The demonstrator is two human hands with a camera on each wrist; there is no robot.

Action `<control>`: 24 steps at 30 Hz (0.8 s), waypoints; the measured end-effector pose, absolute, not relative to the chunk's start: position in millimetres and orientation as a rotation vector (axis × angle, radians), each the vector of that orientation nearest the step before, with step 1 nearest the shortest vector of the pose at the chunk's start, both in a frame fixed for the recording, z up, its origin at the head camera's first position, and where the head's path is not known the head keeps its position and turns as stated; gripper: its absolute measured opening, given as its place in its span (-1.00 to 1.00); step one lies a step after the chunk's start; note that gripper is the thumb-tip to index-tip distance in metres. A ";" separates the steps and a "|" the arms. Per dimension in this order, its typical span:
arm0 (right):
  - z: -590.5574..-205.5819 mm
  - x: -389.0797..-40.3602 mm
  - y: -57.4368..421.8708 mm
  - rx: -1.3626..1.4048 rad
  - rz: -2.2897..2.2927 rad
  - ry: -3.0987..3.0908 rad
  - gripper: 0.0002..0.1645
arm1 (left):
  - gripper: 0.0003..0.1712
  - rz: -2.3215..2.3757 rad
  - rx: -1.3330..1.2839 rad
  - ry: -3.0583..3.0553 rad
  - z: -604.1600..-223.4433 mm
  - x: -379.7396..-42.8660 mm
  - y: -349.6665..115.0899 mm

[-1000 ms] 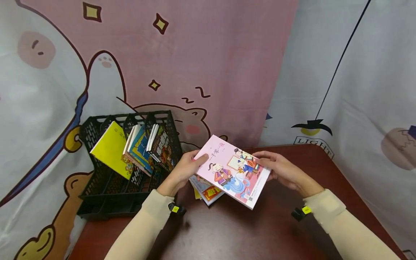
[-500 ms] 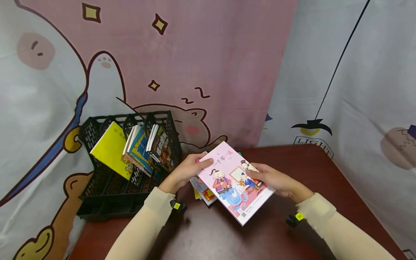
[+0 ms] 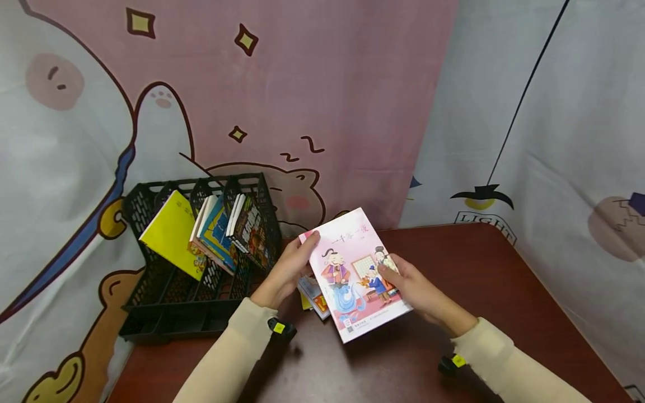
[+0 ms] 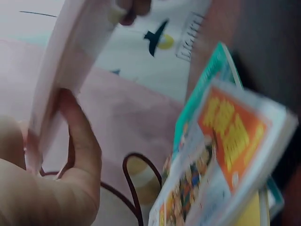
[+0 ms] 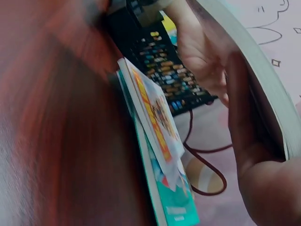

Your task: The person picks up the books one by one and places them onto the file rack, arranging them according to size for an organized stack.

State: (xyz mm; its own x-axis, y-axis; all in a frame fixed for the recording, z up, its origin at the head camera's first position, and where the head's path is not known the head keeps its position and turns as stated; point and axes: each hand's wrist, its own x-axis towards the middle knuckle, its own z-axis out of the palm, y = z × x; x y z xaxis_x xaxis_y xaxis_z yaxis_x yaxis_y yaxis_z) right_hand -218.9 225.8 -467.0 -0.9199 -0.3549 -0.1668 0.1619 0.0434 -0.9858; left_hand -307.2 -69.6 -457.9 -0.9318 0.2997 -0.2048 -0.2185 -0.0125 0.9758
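Observation:
A pink picture book (image 3: pixel 353 268) with cartoon figures on its cover is held up over the table by both hands. My left hand (image 3: pixel 290 267) grips its upper left edge, thumb on the cover and fingers behind. On the right edge my right hand (image 3: pixel 420 288) pinches the book, thumb on the front. Below and behind it lies a small pile of books, with a white and orange book (image 4: pixel 230 136) on top and a teal book (image 5: pixel 176 207) under it. In the head view the pink book covers most of this pile.
A black file rack (image 3: pixel 201 305) with slots stands at the table's left. It holds a yellow book (image 3: pixel 173 232), a blue book (image 3: pixel 220 226) among others, and dark-covered books (image 3: pixel 252 229). A printed curtain (image 3: pixel 322 101) hangs behind the reddish-brown table (image 3: pixel 478 268).
The pink book has turned clockwise to a more upright position and shifted slightly left. My right hand has moved left and down with it; the rack has not changed.

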 end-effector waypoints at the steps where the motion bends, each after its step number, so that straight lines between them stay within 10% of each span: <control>1: -467.8 -217.5 222.8 -0.194 -1.962 1.964 -0.31 | -0.27 2.034 0.077 1.904 -456.5 -305.1 -66.4; 24: -477.6 -215.7 202.8 -0.397 -1.759 2.012 -0.23 | -0.47 2.159 -0.006 2.015 -427.2 -284.6 -70.2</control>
